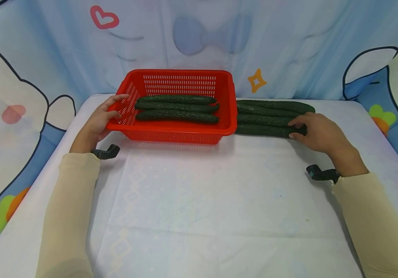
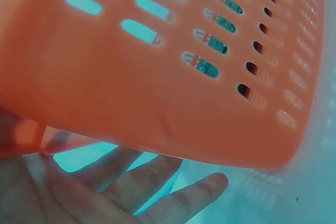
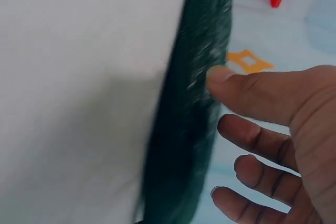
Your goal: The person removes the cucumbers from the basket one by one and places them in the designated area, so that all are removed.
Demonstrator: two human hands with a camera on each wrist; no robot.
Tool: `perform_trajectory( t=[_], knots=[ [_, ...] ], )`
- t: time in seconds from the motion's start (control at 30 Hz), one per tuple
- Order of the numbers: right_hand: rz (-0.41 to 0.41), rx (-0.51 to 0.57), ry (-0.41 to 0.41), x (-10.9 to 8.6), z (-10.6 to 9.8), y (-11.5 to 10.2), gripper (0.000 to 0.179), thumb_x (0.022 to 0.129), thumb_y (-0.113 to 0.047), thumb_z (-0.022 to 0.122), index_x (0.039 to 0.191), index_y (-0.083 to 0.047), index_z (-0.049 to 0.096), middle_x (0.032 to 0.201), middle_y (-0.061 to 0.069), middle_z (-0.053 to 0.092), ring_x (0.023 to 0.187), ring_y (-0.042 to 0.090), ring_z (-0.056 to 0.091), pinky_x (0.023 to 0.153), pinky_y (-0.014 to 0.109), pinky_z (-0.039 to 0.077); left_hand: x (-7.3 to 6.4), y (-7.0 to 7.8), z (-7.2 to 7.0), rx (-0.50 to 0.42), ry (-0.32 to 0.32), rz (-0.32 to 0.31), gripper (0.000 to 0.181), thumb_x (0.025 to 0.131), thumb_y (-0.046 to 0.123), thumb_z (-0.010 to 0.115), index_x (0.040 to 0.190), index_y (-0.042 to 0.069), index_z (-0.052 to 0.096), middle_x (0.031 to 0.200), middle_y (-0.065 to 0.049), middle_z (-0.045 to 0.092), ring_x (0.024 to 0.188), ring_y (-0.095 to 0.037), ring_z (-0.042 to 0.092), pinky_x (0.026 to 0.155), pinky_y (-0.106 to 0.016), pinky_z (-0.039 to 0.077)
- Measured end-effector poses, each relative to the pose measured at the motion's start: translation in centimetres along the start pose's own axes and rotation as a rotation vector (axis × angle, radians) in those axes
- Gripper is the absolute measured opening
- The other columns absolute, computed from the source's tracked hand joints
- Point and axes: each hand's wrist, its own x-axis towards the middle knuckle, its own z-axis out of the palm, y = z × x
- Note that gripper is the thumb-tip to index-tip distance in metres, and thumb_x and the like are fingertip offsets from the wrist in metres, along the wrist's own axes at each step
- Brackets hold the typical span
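Note:
A red slotted plastic basket holds three dark green cucumbers lying side by side. My left hand grips the basket's left rim. In the left wrist view, some of its fingers show below the orange-looking basket wall. Several more cucumbers lie on the table against the basket's right side. At the right end of the nearest one, my right hand has its thumb and forefinger on either side. The right wrist view shows the thumb at the edge of this cucumber, with the other fingers loosely bent beside it.
A white cloth covers the table. Behind the basket hangs a blue printed curtain, and printed fabric also stands along both sides. Small dark wrist devices sit below both hands.

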Motion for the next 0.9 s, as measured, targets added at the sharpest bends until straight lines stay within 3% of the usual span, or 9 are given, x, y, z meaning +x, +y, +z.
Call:
perform_trajectory(
  t=[0.2,0.5,0.7,0.9],
  knots=[
    [-0.058,-0.012,0.083,-0.7,-1.6,-3.4,0.034,0.09,-0.02,0.071,0.12,-0.004,0.066,0.11,0.024,0.064,0.101,0.041,0.059,0.078,0.057,0.049,0.0,0.0,-0.1,-0.008,-0.001,0.002,0.057,0.097,0.0,0.046,0.144,0.032,0.045,0.159,-0.006,0.021,0.137,-0.03,0.033,0.081,-0.024,0.059],
    [-0.168,-0.004,0.194,-2.6,-3.1,-9.3,0.027,0.088,-0.02,0.073,0.113,-0.01,0.072,0.097,0.013,0.07,0.097,0.033,0.058,0.069,0.05,0.051,0.1,0.1,0.1,-0.001,-0.004,-0.009,0.056,0.098,0.002,0.045,0.144,0.034,0.046,0.159,-0.006,0.022,0.136,-0.029,0.034,0.081,-0.024,0.059],
    [-0.245,0.095,0.249,-3.2,-3.0,-13.2,0.021,0.086,-0.018,0.075,0.106,-0.013,0.074,0.091,0.004,0.07,0.09,0.022,0.057,0.072,0.041,0.05,0.3,0.2,0.1,0.024,-0.005,0.0,0.058,0.097,0.001,0.045,0.144,0.034,0.045,0.157,-0.005,0.024,0.133,-0.029,0.035,0.08,-0.025,0.059],
    [-0.315,0.225,0.296,-2.3,-2.6,-16.3,0.015,0.087,-0.016,0.074,0.101,-0.011,0.073,0.089,0.002,0.069,0.089,0.019,0.056,0.077,0.038,0.049,0.2,0.1,-0.1,0.027,0.005,-0.012,0.058,0.097,0.001,0.046,0.144,0.035,0.045,0.157,-0.005,0.023,0.133,-0.028,0.035,0.081,-0.025,0.059]
  ],
)
